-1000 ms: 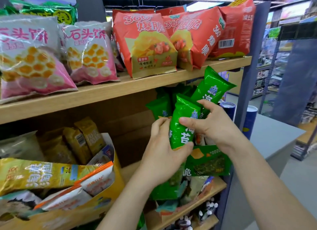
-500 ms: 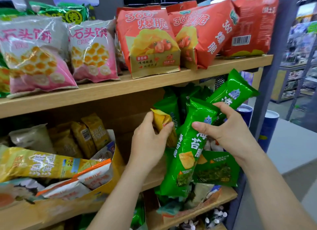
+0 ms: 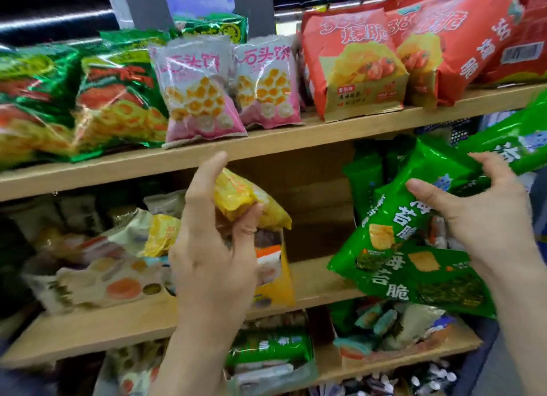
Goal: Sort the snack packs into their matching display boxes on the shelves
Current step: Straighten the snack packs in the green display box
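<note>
My left hand (image 3: 213, 247) grips a small yellow snack pack (image 3: 245, 200) in front of the middle shelf, just right of a yellow display box (image 3: 278, 280) that holds similar yellow and mixed packs. My right hand (image 3: 476, 215) rests with curled fingers on the top of a green seaweed snack pack (image 3: 414, 206), thumb against its front. That pack leans in a green display box (image 3: 420, 280) at the right of the middle shelf, among other green packs (image 3: 367, 176).
The top shelf (image 3: 266, 141) carries green foil bags (image 3: 115, 94), pink-and-white bags (image 3: 201, 91) and red chip bags (image 3: 358, 61). A bare stretch of middle shelf (image 3: 313, 274) lies between the two boxes. More packs (image 3: 269, 354) fill the shelf below.
My left hand has carried the yellow pack left, away from the green box and towards the yellow box. The view has swung left. My right hand stays on the green pack.
</note>
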Available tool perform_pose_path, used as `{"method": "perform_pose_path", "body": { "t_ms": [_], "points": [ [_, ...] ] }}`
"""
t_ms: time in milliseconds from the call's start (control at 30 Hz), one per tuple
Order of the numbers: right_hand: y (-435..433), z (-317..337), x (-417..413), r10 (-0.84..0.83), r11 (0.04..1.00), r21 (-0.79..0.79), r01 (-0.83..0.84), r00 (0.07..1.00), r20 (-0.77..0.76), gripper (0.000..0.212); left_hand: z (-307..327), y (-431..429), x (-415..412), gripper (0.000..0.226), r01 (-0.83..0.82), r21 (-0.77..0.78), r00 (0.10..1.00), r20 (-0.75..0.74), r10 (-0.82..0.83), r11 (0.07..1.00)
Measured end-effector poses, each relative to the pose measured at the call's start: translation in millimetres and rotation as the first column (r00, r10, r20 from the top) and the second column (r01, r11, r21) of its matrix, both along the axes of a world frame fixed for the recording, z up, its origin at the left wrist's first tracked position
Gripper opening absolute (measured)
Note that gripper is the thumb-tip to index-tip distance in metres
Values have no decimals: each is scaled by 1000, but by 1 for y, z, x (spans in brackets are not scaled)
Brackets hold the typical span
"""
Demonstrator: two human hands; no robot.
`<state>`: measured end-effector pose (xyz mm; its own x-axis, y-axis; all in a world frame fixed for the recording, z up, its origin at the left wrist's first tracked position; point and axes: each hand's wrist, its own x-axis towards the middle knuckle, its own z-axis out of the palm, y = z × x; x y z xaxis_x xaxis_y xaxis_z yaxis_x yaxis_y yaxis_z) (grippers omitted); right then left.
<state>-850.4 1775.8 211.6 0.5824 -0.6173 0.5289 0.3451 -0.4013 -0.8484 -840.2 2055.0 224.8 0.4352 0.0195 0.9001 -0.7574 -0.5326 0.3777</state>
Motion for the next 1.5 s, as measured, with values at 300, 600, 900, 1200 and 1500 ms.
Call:
{"method": "perform_pose_path", "body": {
  "t_ms": [300,600,900,1200,1500],
  "points": [
    [39,-13,-2,-115,992,-41,118,991,66,63,-25,38,49,43,-134,627,881,-279,382,767],
    [40,-14,-19,-138,982,-118,149,986,95,66,-16,6,21,39,-128,613,985,-11,171,780],
    [18,1,-32,122,976,-185,-117,992,17,35,-2,-105,24,55,587,203,667,-670,-327,783],
    [-14,15,-19,-90,967,-223,122,985,149,97,-26,-73,42,40,377,-138,676,-635,-374,916],
    [-18,-13,9,228,904,-327,-274,959,-170,121,-22,-108,66,44,665,-162,397,-750,-529,729]
  ]
}}
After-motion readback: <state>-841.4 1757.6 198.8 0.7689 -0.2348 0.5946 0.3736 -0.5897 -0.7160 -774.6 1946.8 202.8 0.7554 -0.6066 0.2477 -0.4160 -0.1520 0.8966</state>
